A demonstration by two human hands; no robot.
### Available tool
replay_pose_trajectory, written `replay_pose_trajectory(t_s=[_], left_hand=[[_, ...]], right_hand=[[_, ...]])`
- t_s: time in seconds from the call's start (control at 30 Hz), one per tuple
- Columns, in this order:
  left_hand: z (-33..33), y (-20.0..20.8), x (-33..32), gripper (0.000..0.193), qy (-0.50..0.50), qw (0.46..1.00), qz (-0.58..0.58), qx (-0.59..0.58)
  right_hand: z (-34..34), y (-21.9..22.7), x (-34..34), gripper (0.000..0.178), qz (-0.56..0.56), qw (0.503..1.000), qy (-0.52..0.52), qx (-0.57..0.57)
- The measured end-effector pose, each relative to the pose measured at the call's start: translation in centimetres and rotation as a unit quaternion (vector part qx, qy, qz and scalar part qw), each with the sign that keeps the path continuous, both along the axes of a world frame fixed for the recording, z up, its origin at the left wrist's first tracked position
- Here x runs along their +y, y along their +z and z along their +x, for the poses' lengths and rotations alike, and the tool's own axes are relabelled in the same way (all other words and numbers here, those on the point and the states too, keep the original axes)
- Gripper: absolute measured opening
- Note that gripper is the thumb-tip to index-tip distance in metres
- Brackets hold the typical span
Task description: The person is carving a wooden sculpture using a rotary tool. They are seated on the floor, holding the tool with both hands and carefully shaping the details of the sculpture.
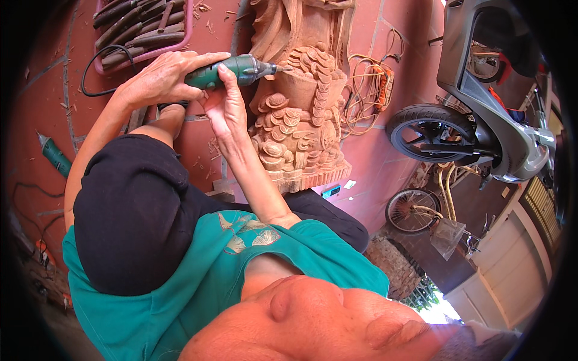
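A green handheld rotary tool (241,70) lies across both my hands, its grey nose and thin bit pointing right. My left hand (161,77) is wrapped round the rear of the body, fingers along the top. Nearer the nose, my right hand (225,111) grips from below, with the thumb up on the casing. The bit is at the wooden carving (301,114), by the rim of a carved pot-like shape; whether it touches cannot be made out. Rounded, coin-like and bead-like relief covers the carving. A black cord (84,69) loops near my left wrist.
A pink tray (190,24) of chisels stands at upper left among wood shavings. Another green power tool (54,154) lies on the tiled floor at left. Right of the carving are an orange power strip (383,87) with coiled cable, a motorbike (481,114) and a bicycle (415,209).
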State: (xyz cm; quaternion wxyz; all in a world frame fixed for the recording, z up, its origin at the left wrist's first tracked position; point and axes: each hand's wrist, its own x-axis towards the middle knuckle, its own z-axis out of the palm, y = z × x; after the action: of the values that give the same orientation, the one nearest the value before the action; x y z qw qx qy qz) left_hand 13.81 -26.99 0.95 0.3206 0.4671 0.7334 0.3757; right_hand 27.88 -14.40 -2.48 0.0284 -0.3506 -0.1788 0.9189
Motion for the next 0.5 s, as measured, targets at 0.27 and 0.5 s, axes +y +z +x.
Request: replay_pose_trajectory(t_s=[0.27, 0.5], left_hand=[[0.1, -0.9, -0.2, 0.082, 0.013, 1.000, 0.011, -0.006], [0.1, 0.0, -0.2, 0.080, 0.012, 0.999, 0.018, -0.030]], right_hand=[[-0.3, -1.0, 0.0, 0.045, -0.007, 1.000, 0.001, -0.005], [0.0, -0.1, -0.3, 0.046, 0.015, 1.000, -0.001, -0.005]])
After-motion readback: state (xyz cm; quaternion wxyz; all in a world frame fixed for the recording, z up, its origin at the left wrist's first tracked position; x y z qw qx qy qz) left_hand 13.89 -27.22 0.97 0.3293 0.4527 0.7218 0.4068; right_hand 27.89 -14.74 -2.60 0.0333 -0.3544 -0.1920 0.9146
